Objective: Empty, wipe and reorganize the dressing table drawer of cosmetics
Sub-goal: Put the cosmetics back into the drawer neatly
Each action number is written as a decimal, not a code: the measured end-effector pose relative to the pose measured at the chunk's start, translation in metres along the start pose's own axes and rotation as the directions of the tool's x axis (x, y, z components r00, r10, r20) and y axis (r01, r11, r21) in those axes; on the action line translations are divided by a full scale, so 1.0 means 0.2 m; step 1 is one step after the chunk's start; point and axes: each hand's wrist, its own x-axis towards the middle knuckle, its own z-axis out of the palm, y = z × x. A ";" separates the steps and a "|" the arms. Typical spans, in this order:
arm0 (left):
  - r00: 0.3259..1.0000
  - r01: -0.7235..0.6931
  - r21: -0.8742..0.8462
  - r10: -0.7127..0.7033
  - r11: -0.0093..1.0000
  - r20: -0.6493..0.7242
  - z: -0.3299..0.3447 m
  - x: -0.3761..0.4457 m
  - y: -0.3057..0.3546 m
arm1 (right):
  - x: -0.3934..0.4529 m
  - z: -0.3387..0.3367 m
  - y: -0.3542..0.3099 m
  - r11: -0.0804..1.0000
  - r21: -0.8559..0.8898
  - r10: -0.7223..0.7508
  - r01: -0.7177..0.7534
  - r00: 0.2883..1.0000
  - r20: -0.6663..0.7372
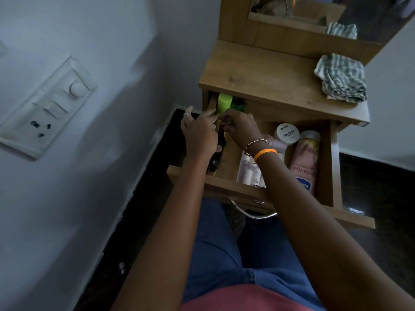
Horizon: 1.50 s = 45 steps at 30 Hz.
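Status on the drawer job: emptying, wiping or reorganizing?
Done: drawer pulled open; checked cloth lies ready on the tabletop. In hand: both hands, left hand and right hand, work at the drawer's back-left corner by the green bottle; what they grip is hidden. Left: nail polish jar, pink lotion bottle and white tubes remain inside; whether wiping has happened is unclear.

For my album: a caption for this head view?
Both hands reach into the open drawer among cosmetics; checked cloth waits on top.

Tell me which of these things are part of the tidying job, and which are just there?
Part of the job:
open wooden drawer
lime green bottle
white nail-polish-remover jar
pink lotion bottle
checked grey cloth

Just there:
white wall switchboard
wood-framed mirror
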 end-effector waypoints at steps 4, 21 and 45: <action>0.999 -0.050 0.015 0.051 0.999 -0.008 0.02 0.00 -0.01 | -0.01 0.00 0.00 0.999 0.045 -0.009 0.010 1.000 -0.023; 1.000 -0.018 -0.040 0.018 0.999 -0.019 -0.09 -0.08 -0.19 | -0.23 -0.01 0.03 0.942 -0.122 0.332 -0.312 0.918 0.215; 0.986 -0.128 0.158 0.142 0.979 -0.083 -0.08 -0.18 -0.13 | -0.25 -0.03 -0.05 0.938 -0.275 0.258 -0.212 0.955 0.145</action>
